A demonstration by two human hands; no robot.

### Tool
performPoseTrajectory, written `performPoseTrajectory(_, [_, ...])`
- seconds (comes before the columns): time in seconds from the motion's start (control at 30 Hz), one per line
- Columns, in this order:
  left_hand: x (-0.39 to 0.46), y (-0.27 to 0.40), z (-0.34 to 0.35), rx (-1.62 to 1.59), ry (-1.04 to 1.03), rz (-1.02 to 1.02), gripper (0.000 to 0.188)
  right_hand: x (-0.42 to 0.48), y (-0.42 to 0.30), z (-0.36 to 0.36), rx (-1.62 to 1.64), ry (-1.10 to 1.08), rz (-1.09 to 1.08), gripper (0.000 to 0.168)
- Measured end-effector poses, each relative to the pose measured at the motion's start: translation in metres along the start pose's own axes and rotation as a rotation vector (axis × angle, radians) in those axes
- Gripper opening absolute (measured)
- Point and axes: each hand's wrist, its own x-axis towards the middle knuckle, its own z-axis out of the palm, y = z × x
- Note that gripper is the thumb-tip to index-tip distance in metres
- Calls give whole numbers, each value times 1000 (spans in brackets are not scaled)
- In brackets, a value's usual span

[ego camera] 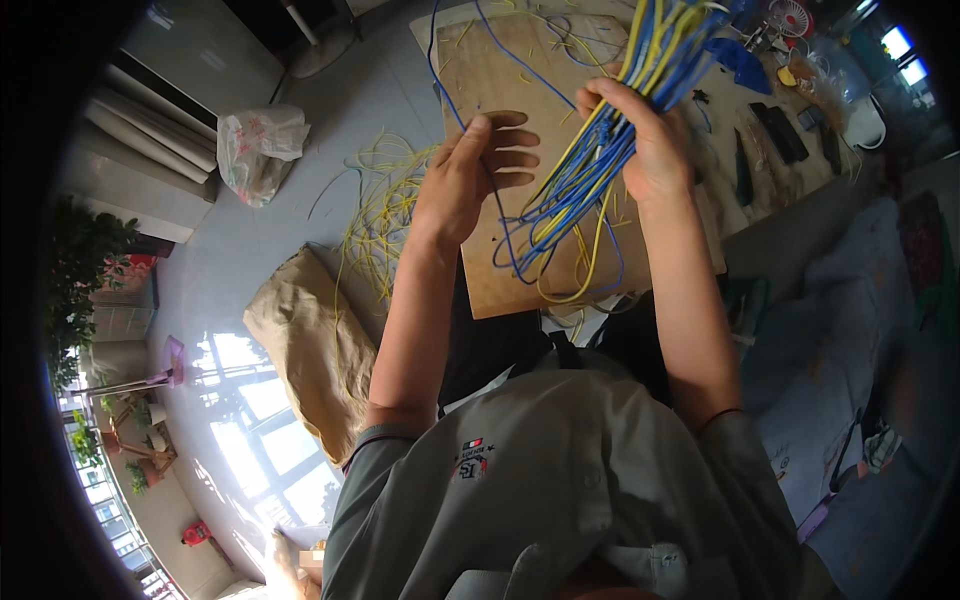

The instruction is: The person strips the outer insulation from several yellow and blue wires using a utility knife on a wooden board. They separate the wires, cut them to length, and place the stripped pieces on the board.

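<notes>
My right hand (654, 142) grips a thick bundle of blue and yellow wires (592, 176) around its middle. The bundle slants over the board, its looped end towards me and its far end fanned out and blurred. A small knot of blue wire (604, 131) sits near my fingers. To the left, my left hand (480, 161) holds a single blue wire (442, 82) under its thumb, the other fingers spread. That wire runs up past the frame's top and down towards the loops. Beneath both hands lies a brown wooden board (499, 289) with short yellow wire scraps on it.
Tangled yellow wire (390, 195) lies on the floor at left, beside a brown sack (307, 330) and a white plastic bag (259, 150). On the table at right are a green-handled tool (742, 169), black objects (780, 131), a blue item (739, 64) and a small fan (789, 16).
</notes>
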Motion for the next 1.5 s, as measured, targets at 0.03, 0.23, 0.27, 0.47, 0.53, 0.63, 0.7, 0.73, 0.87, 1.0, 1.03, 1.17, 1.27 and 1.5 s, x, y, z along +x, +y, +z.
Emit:
performPoseTrajectory(0.03, [-3, -1, -5, -74, -13, -22, 40, 0, -1, -5, -3, 27, -46, 18])
performPoseTrajectory(0.23, [-20, 12, -11, -134, 73, 133, 27, -1, -2, -30, 31, 252, -349, 23])
performPoseTrajectory(0.27, [-21, 11, -12, -95, 110, 147, 25, -4, 0, -33, 45, 278, -319, 24])
performPoseTrajectory(0.47, [-18, 5, -21, -257, 238, 202, 21, -25, -8, -30, 120, 210, -201, 28])
performPoseTrajectory(0.53, [-20, 7, -31, -349, 295, 289, 21, -36, -9, -33, 86, 176, -213, 29])
performPoseTrajectory(0.63, [-27, 8, -55, -395, 337, 412, 22, -41, -19, -43, 124, 174, -333, 32])
performPoseTrajectory(0.7, [-33, 7, -61, -411, 325, 365, 25, -41, -27, -51, 173, 146, -376, 31])
performPoseTrajectory(0.73, [-37, 6, -58, -370, 255, 319, 27, -40, -28, -54, 184, 126, -375, 31])
performPoseTrajectory(0.87, [-43, 8, -49, -214, 52, 166, 33, -41, -25, -54, 128, 3, -348, 30])
performPoseTrajectory(1.0, [-21, 29, -67, -434, -24, 57, 41, -52, -30, -46, 19, -204, -269, 32])
performPoseTrajectory(1.03, [-15, 38, -71, -519, -15, 4, 41, -53, -31, -48, 6, -266, -266, 32])
performPoseTrajectory(1.17, [0, 59, -104, -721, -193, -82, 30, -56, -42, -59, 71, -509, -254, 32])
performPoseTrajectory(1.27, [-4, 67, -126, -862, -165, 57, 21, -59, -57, -67, 60, -575, -308, 33])
performPoseTrajectory(1.5, [-58, 71, -131, 28, 143, 340, 31, -64, -75, -80, -6, -449, -338, 37])
